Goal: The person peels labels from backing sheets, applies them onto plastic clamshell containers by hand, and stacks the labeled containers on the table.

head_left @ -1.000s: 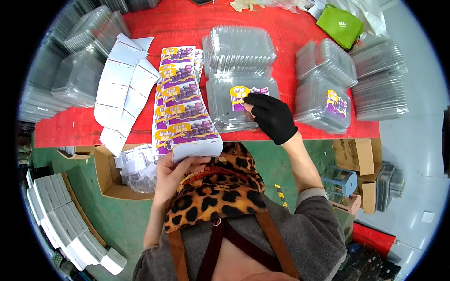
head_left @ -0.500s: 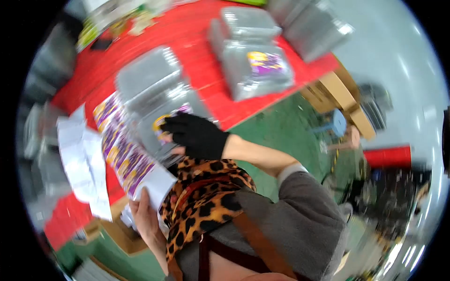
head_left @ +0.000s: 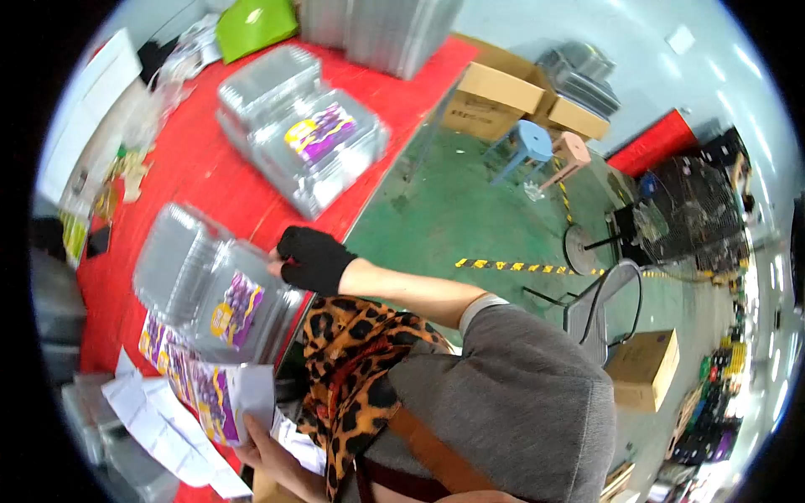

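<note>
My left hand [head_left: 267, 453], bare, pinches the white end of a strip of purple and yellow labels [head_left: 214, 402]. My right hand [head_left: 314, 261] wears a black glove with bare fingertips; its fingers are curled on the near right edge of a clear plastic clamshell container [head_left: 197, 281]. That container tops a stack, its lid swung back to the left. A grape-patterned label [head_left: 237, 310] lies on it. Beyond stands another stack of clear containers [head_left: 293, 138], the top one bearing a similar label.
Crumpled white backing paper [head_left: 172, 427] hangs at the red table's [head_left: 189, 159] left side. Taller container stacks [head_left: 381, 33] and a green bag [head_left: 256, 29] stand at the back. Cardboard boxes [head_left: 490, 92], a blue stool [head_left: 528, 142], a fan and a chair are on the right.
My right hand has moved off the label to the container's edge, leaving the label showing on it. My left hand still holds the label strip, now lower. The view has swung right.
</note>
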`<action>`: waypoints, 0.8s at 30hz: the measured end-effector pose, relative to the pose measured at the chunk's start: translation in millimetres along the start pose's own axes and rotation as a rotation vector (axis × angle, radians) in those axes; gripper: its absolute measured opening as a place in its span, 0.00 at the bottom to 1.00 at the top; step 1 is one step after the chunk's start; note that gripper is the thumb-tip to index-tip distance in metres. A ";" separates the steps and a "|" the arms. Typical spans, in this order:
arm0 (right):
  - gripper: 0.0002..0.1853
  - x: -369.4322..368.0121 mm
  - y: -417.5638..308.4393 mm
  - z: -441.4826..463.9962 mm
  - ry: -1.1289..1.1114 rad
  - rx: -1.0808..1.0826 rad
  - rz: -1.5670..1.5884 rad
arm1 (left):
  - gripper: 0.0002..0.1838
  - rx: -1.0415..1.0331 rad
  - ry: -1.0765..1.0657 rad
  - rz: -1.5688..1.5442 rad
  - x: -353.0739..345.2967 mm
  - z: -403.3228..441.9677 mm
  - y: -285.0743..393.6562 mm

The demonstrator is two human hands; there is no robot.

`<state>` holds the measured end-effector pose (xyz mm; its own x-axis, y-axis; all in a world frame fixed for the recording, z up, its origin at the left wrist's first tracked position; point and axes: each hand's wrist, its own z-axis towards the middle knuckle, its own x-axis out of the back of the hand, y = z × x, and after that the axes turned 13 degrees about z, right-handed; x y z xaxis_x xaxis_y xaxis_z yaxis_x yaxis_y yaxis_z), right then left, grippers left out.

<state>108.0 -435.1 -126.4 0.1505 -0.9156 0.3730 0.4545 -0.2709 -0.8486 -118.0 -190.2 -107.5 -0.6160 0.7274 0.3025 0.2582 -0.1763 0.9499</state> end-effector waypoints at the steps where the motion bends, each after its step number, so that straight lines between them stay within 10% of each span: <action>1: 0.14 2.6 0.2 2.9 -0.037 -0.037 0.026 | 0.20 0.020 0.081 0.062 -4.5 -0.8 10.2; 3: 0.11 -3.5 19.5 4.9 -0.065 -0.009 -0.066 | 0.34 0.029 -0.127 0.185 15.3 17.1 3.7; 6: 0.11 -2.7 2.3 1.5 0.053 -0.027 -0.010 | 0.26 0.169 0.198 0.026 -10.1 40.2 -5.1; 14: 0.14 -10.8 42.9 17.2 -0.088 -0.045 0.235 | 0.30 -0.159 -0.058 0.122 -9.5 36.3 17.0; 18: 0.15 17.9 -18.9 22.1 -0.025 -0.698 0.786 | 0.34 -0.093 -0.131 0.105 1.6 47.1 1.0; 24: 0.14 18.9 -26.6 28.8 -0.075 -0.614 0.939 | 0.35 0.008 -0.002 0.103 18.5 86.9 -58.8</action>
<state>124.1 -436.7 -86.0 0.2677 -0.8193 -0.5070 -0.3734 0.3968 -0.8385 -79.9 -108.8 -164.7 -0.5844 0.7071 0.3982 0.3262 -0.2446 0.9131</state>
